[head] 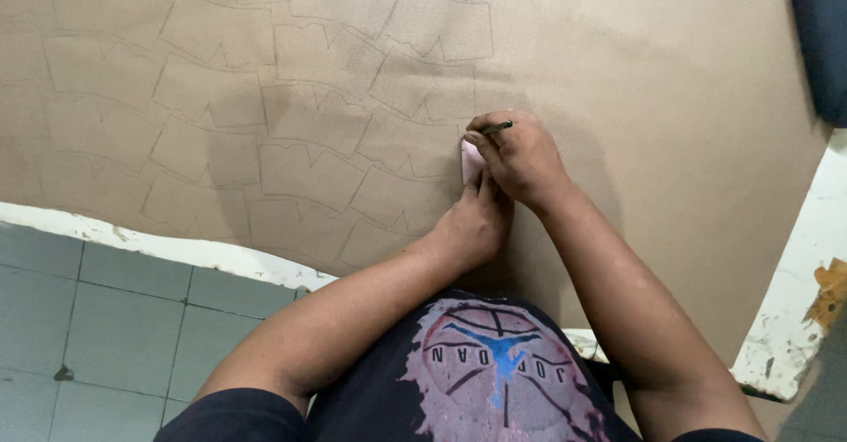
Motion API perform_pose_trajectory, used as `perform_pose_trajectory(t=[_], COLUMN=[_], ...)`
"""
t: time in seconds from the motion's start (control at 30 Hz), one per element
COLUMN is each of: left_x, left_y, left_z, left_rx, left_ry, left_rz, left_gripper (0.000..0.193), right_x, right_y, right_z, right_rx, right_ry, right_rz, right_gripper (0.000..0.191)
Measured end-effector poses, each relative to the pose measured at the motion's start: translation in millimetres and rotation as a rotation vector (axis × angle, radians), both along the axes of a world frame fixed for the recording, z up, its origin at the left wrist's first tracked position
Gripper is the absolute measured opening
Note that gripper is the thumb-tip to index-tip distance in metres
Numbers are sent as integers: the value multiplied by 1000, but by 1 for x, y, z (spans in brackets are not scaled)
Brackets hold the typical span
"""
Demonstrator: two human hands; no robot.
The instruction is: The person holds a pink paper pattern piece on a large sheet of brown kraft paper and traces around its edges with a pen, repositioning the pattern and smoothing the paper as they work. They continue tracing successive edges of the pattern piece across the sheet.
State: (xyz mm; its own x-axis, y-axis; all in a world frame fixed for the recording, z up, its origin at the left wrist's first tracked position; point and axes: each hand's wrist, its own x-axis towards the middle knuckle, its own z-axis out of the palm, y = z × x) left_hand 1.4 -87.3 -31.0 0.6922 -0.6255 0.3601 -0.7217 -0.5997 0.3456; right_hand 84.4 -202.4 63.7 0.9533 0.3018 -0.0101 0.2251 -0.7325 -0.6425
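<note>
A large tan sheet (635,71) lies flat over a white table and carries several traced outlines (309,168) of the same jagged shape. My right hand (520,155) grips a thin dark pen (496,128), its tip resting on the sheet. Under that hand lies a small pale pink template (469,160), mostly hidden. My left hand (476,221) presses down with its fingers on the template's lower edge, just below my right hand.
The table's chipped white edge (176,248) runs along the lower left and down the right side (794,318). Grey floor tiles (106,318) show at lower left. A dark cloth object (820,36) sits at the upper right corner.
</note>
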Motion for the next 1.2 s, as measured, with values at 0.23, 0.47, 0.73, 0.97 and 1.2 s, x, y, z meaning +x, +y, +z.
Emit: perform_pose_trajectory(t=[0.23,0.47,0.73,0.97,1.2], left_x=[4,6,5,12,14], left_y=[2,1,4,5,8], left_z=[17,18,18,28,38], left_rx=[289,239,205,284,248], left_ry=[-62,-6,31,-8,-28], left_rz=[-17,-14,-51,-69,-62], left_gripper=[57,58,55,50,52], right_x=[-2,-10,-37,-26,-28], right_y=[-34,-46,-52,-60,-64], right_z=[7,1,0,2,-2], right_rx=[-91,-56,-8,-106,-78], right_ry=[-77,-138,-103,-107,-191], right_rz=[-63,-99,-129,-145,-197], right_gripper=[14,12,13,18,14])
